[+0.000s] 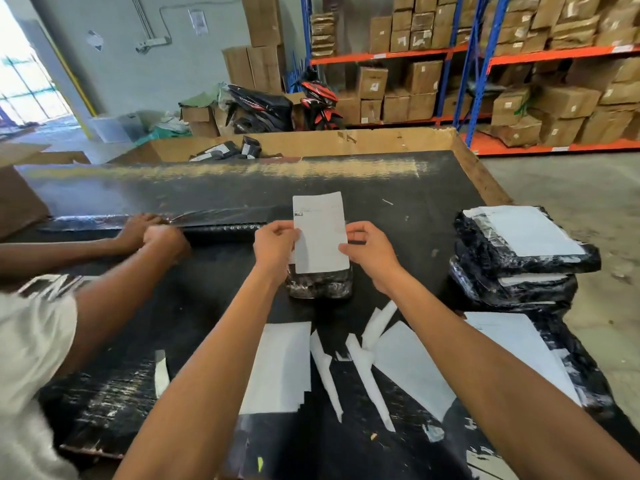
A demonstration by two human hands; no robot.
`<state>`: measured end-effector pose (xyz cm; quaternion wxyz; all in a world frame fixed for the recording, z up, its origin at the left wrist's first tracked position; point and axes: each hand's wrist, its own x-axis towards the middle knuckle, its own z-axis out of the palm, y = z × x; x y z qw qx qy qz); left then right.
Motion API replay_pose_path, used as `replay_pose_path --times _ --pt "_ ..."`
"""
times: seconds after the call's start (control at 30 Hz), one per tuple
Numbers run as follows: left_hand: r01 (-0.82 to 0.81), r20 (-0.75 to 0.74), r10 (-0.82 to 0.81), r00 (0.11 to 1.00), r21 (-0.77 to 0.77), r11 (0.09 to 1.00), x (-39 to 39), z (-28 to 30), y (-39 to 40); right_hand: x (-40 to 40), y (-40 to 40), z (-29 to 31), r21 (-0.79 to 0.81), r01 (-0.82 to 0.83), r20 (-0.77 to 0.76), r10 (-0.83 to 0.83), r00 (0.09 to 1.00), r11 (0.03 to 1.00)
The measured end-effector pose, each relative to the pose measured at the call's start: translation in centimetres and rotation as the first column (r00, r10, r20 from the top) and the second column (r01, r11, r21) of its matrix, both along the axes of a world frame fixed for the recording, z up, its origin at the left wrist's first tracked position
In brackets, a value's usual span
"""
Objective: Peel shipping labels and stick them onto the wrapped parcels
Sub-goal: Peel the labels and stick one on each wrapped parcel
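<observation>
The shipping label (pixel 320 233) was held upright between the two hands, above a small wrapped parcel (pixel 319 284) lying on the black worktop (pixel 221 306). The left hand (pixel 275 245) pinched the label's left edge between thumb and curled fingers (pixel 282 230), and the right hand (pixel 372 252) pinched its right edge the same way, thumb on the near face. Both forearms reached forward from the bottom of the view, wrists slightly raised, the hands level with each other. The label was white, with a small dark mark near its upper left; its print was too blurred to read. Its lower edge hung just over the parcel's top, which was wrapped in dark glossy film.

Nearer the person, white sheets (pixel 278 367) and torn backing strips (pixel 327 372) lay scattered on the worktop. To the right stood a stack of wrapped parcels (pixel 519 258), each bearing a white label, with another labelled parcel (pixel 519 344) in front of it. To the left, a second person in a pale shirt with large lettering, only partly in view, had both hands (pixel 152 232) on a roll of dark film (pixel 221 226) lying across the worktop. Beyond stood a cardboard bin (pixel 311 143), a parked motorbike (pixel 317 102) and shelving (pixel 485 60) loaded with cartons.
</observation>
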<state>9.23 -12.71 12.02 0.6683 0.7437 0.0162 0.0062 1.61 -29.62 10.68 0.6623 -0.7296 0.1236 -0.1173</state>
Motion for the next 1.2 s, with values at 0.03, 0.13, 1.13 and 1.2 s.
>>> replay_pose_path --times 0.03,0.13,1.13,1.2 --pt "0.005 -0.008 -0.005 1.0 0.006 1.0 0.9 0.0 0.2 0.9 0.4 0.0 -0.007 0.008 -0.004 -0.008 1.0 1.0" --pt "0.014 -0.033 -0.013 0.999 0.024 1.0 3.0 -0.4 0.7 2.5 1.4 -0.1 -0.044 0.021 -0.028 -0.022 0.999 0.999" --pt "0.193 0.35 -0.425 0.835 0.537 0.821 6.5 -5.1 2.3 3.8 1.1 -3.4 -0.773 -0.001 0.047 0.059 0.997 0.634" --pt "0.25 0.312 -0.549 0.775 0.647 0.72 7.1 -5.0 1.8 4.4 0.4 -3.5 -0.801 -0.067 -0.017 0.089 0.996 0.595"
